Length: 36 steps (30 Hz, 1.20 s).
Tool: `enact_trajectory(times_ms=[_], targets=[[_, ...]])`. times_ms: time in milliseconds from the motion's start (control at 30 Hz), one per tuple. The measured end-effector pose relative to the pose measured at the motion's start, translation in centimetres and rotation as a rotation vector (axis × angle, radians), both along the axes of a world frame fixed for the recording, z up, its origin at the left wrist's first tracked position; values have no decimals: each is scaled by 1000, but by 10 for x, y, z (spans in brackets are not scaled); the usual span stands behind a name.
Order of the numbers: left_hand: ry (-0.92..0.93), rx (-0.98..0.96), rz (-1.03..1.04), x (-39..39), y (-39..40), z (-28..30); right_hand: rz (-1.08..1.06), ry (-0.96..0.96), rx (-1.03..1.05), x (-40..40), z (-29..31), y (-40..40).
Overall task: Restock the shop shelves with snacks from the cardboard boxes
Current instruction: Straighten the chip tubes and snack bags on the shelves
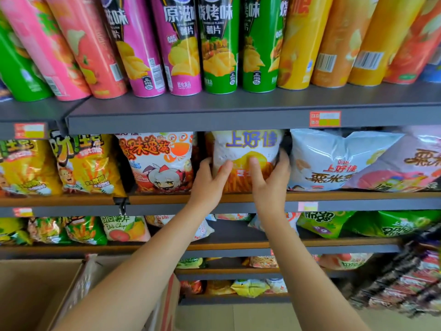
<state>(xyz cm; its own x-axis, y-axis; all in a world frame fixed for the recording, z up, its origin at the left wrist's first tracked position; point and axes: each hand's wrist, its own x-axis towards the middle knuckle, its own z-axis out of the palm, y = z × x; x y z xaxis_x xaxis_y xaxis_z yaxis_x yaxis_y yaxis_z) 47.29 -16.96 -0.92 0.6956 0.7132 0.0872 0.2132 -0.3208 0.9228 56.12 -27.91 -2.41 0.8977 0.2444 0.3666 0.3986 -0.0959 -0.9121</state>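
Your left hand (pixel 210 177) and right hand (pixel 269 180) hold a white snack bag (pixel 248 149) upright on the shelf (pixel 167 199), fingers curled around its sides. A cardboard box (pixel 35 290) sits open at lower left.

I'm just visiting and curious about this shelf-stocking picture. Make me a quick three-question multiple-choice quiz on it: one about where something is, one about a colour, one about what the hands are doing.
1. Where is the white snack bag that the hands hold?
A. On the top shelf among the tubes
B. On the second shelf, between the crab-print bag and the pale blue bag
C. Inside the cardboard box

2. What colour are the two chip tubes straight above that bag?
A. Green
B. Black
C. White

3. How do the left hand and right hand stand?
A. Both hang empty
B. Only one touches the bag
C. Both grip the bag by its sides

Answers: 1 B, the bag stands upright on the bag shelf between those two. 2 A, their bodies are green. 3 C, fingers and thumbs curl round each edge.
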Motion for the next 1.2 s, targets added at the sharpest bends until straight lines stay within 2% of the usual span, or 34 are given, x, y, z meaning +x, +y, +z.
enact_trajectory(times_ms=[100, 167, 200, 267, 333, 433, 533, 600, 867, 1100, 1200], targets=[[-154, 403, 141, -42, 1, 1, -140, -212, -26, -50, 0, 2], [-297, 634, 298, -71, 13, 5, -74, -353, -36, -69, -1, 16], [-345, 647, 391, -83, 23, 8, -20, -405, -34, -74, 1, 26], [-368, 480, 554, -97, 50, 12, 87, -416, -52, -78, 4, 48], [-312, 237, 601, -103, 77, 15, 195, -332, -98, -80, 9, 68], [-220, -58, 426, -102, 106, 18, 377, -129, -148, -82, 20, 94], [-81, -149, 301, -98, 118, 17, 465, 203, -106, -79, 30, 118], [-70, -207, 282, -94, 121, 16, 444, 300, -122, -74, 28, 133], [-50, -244, 351, -77, 129, 16, 304, 420, -146, -72, 32, 156], [-8, -232, 341, -76, 130, 15, 267, 401, -231, -76, 36, 155], [3, -139, 286, -82, 125, 8, 270, 359, -268, -83, 37, 142]])
